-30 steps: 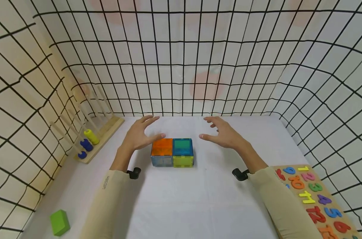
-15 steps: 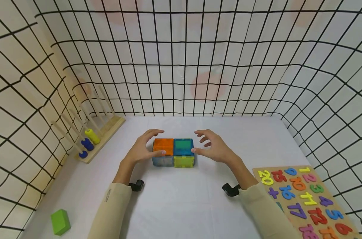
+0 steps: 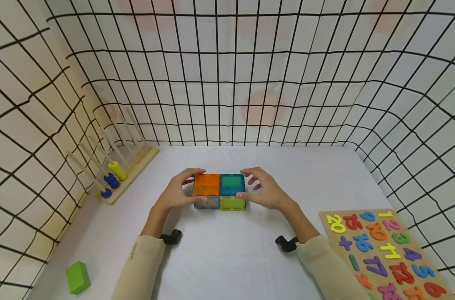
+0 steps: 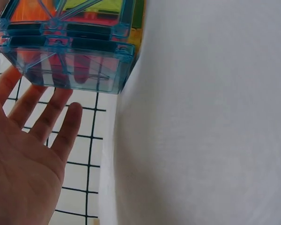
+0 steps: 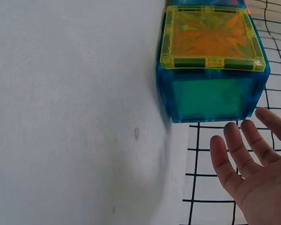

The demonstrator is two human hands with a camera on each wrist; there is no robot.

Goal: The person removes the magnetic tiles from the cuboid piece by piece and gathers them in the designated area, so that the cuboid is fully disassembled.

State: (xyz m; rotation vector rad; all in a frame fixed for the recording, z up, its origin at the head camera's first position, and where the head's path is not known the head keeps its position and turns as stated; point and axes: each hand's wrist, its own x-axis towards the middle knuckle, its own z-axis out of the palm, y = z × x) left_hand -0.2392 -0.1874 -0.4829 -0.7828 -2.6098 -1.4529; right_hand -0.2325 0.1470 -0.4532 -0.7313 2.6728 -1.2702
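Observation:
Two box shapes of see-through magnetic tiles (image 3: 219, 184) stand side by side on the white cloth, with orange and teal tops. My left hand (image 3: 177, 191) is around the left end, fingers by the far edge and thumb over the front face. In the left wrist view its fingers stretch past the pale blue end tile (image 4: 65, 70); I cannot tell how firmly they touch. At the other end, my right hand (image 3: 266, 192) is held with fingers spread, thumb over the front corner. The right wrist view shows several fingertips apart from the teal end tile (image 5: 210, 98).
A wooden peg rack (image 3: 131, 177) with blue and yellow beads stands at the left. Nearer lies a green block (image 3: 78, 278). A number puzzle board (image 3: 381, 250) lies at the front right, by my right sleeve (image 3: 326, 266). Black grid netting (image 3: 227, 81) surrounds the table.
Both hands have come inward and toward me, closing in on the two ends of the magnetic tile boxes. The boxes keep their place on the cloth.

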